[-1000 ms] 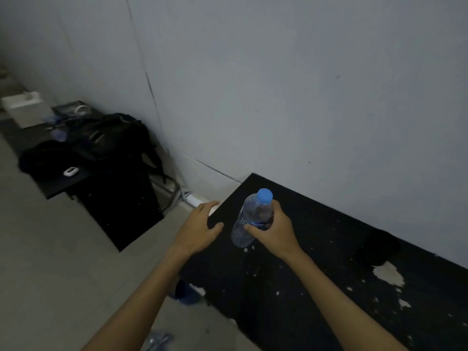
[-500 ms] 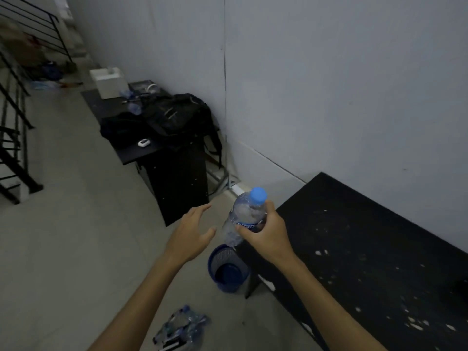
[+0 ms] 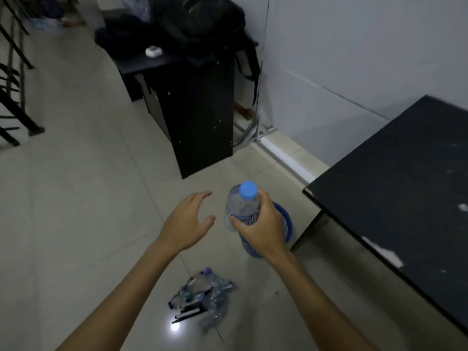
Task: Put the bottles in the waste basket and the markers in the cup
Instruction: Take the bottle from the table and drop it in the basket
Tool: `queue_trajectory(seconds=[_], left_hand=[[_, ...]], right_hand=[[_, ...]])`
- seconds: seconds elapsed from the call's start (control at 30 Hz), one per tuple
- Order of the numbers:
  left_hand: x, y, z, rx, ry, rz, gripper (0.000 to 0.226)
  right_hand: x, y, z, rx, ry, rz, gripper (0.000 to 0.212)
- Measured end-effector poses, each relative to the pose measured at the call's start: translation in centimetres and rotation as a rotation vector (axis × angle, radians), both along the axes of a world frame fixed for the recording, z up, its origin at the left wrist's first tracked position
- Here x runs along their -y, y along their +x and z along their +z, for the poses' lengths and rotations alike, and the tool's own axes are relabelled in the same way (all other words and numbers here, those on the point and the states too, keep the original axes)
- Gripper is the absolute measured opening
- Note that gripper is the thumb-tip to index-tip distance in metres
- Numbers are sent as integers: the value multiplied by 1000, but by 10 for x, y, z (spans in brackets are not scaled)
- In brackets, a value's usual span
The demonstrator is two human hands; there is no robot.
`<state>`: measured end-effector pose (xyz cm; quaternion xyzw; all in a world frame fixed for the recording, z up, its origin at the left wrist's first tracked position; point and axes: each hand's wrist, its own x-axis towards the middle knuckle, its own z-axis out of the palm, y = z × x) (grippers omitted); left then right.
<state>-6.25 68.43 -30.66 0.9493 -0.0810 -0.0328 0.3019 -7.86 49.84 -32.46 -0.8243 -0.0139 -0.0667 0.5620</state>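
Note:
My right hand grips a clear plastic bottle with a blue cap, held upright directly above a blue mesh waste basket that stands on the floor by the table leg. The hand and bottle hide most of the basket. My left hand hovers just left of the bottle, fingers spread and empty. On the floor nearer to me lies a heap of crumpled clear bottles with black markers among them. No cup is in view.
A black table with white paint flecks fills the right side. A black cabinet with dark bags on top stands ahead against the white wall. Black stair railings run along the left. Pale floor tiles lie between.
My view has swung down and left from the table to the floor. The bottle in my right hand has travelled off the table edge to above the basket; my left hand stayed beside it.

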Motion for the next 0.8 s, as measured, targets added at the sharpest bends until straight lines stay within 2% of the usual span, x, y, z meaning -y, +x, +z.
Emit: queue_trajectory(seconds=[0.13, 0.3, 0.43, 0.6, 0.8], left_hand=[[6, 4, -120, -4, -18, -8, 64], [12, 0, -241, -24, -12, -31, 64], [7, -1, -316, -12, -18, -31, 66], [-1, -5, -372, -14, -4, -28, 65], [-12, -19, -400, -93, 0, -4, 73]], right_hand=[[14, 25, -117, 23, -80, -47, 64], [44, 60, -227, 41, -187, -142, 65], [59, 81, -299, -29, -263, -185, 69], [70, 104, -348, -107, -354, -158, 66], [65, 111, -351, -157, -364, -133, 75]])
